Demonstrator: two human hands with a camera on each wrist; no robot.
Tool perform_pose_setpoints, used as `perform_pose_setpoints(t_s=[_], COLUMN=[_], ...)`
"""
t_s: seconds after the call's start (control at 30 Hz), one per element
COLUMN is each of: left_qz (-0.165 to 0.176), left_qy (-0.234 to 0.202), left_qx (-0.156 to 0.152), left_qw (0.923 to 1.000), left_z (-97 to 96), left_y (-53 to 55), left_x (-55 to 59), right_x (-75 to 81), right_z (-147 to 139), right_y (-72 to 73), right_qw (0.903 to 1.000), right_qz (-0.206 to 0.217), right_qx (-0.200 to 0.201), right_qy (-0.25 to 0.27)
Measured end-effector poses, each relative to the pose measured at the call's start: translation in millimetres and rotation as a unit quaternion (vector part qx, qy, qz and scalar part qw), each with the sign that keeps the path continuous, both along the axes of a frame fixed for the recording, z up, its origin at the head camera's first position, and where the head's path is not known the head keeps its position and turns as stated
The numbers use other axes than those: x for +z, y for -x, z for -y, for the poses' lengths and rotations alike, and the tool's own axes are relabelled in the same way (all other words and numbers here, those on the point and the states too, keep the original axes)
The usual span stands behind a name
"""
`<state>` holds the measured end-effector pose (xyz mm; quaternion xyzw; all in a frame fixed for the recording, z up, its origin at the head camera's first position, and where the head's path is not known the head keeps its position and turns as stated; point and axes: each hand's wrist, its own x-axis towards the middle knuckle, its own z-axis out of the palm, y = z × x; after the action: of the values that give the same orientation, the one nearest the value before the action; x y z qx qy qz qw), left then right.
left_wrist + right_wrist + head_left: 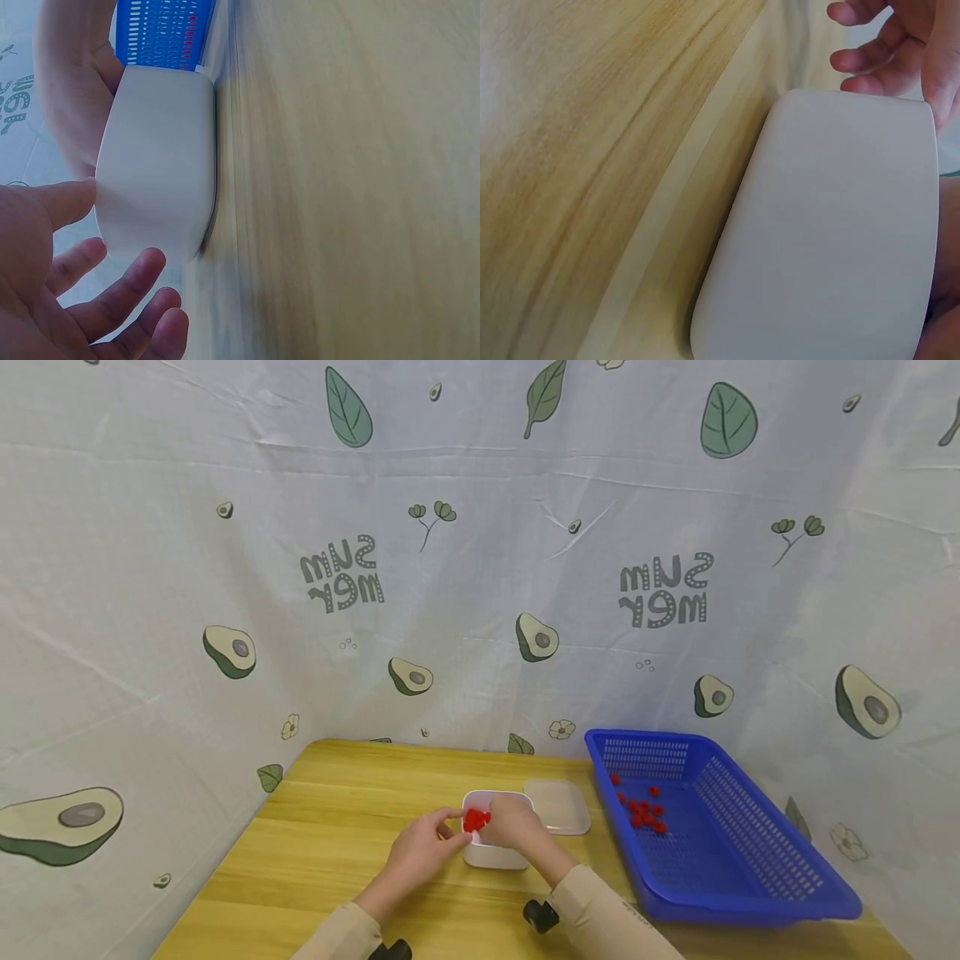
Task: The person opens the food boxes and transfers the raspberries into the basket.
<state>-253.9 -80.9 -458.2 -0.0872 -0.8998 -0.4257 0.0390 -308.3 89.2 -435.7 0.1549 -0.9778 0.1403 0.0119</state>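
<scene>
A white box (495,857) with no lid on it stands on the table, with small red pieces (473,820) inside at its left. My left hand (422,855) is at the box's left side. In the left wrist view its thumb touches the rim, while the other fingers are loosely bent beside the wall. Over the box, my right hand (512,823) reaches in from the right with its fingers bent. One small red piece (487,817) shows at its fingertips; the hand and the box wall hide most of the grip.
A flat, pale translucent lid (558,807) lies behind the box to the right. Farther right is a blue basket (750,902) with several small red pieces (643,814) at its left side. A printed cloth (480,568) hangs behind the wooden table (337,802).
</scene>
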Motion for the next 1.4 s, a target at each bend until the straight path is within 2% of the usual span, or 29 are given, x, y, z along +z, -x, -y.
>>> perform_pose_setpoints(t_s=[0.23,0.5,0.73,1.07,1.4], left_qz=[-0.005,-0.011,-0.016,-0.015,-0.012], left_qy=[0.004,0.003,0.004,0.002,0.000], left_qx=[0.001,-0.004,-0.003,-0.002,-0.001], left_qw=[1.0000,0.9999,0.9999,0.9999,0.9999], left_z=[-0.8,-0.1,1.4,0.5,-0.6], left_y=[-0.9,-0.7,-1.4,-1.6,-1.6], left_x=[1.6,0.3,0.0,-0.7,-0.7], right_x=[-3.1,-6.2,-10.8,-12.0,-9.9], right_z=[2,4,7,6,2], right_y=[2.5,-0.3,0.4,-1.8,-0.2], right_qw=[0.9981,0.9961,0.9912,0.9903,0.9917], right_qz=[0.032,0.019,0.025,0.019,0.029], right_qx=[-0.034,-0.041,-0.045,-0.026,-0.020], right_qy=[0.041,0.075,0.122,0.136,0.123])
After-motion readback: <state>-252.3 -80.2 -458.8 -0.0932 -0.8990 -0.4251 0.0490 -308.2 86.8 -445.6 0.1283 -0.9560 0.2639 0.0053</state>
